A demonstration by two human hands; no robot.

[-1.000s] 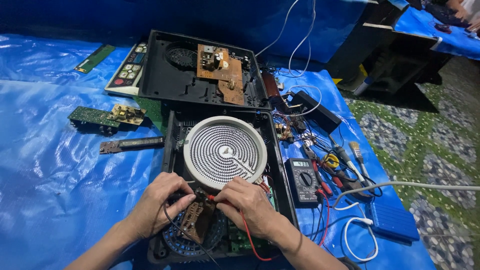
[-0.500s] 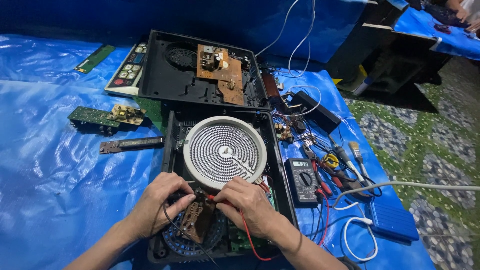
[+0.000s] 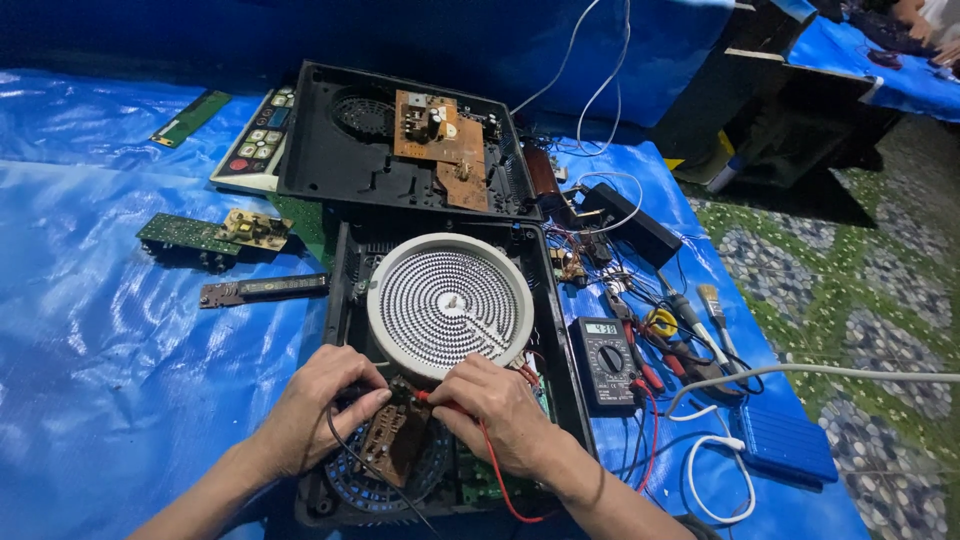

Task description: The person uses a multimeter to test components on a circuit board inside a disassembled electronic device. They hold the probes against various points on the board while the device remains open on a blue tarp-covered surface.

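- head view: we look down on both our hands working at the near end of an opened black cooker housing (image 3: 345, 300) that lies on a blue tarp (image 3: 110, 340)
- our left hand (image 3: 318, 405) comes in from the lower left, knuckles up, fingers curled shut on a black probe (image 3: 352, 393) whose tip points at a small brown circuit board (image 3: 392, 438)
- our right hand (image 3: 492, 408) comes in from the lower right, thumb and forefinger pinched shut on a red probe (image 3: 432, 398), its tip touching the top edge of the same board
- the small brown circuit board is tilted up, held between the two hands, above a round black fan (image 3: 345, 480) in the housing
- a black lead runs from the left hand down across the board; a red lead (image 3: 492, 470) curls under the right wrist
- just beyond the hands sits a round white heating coil (image 3: 450, 303) with a spiral pattern
- to the right of the housing lies a dark multimeter (image 3: 605, 350) with a lit display, and beside it a heap of hand tools (image 3: 680, 335)
- farther off, a second black housing (image 3: 350, 165) carries another brown board; loose green boards (image 3: 200, 233) lie to the left
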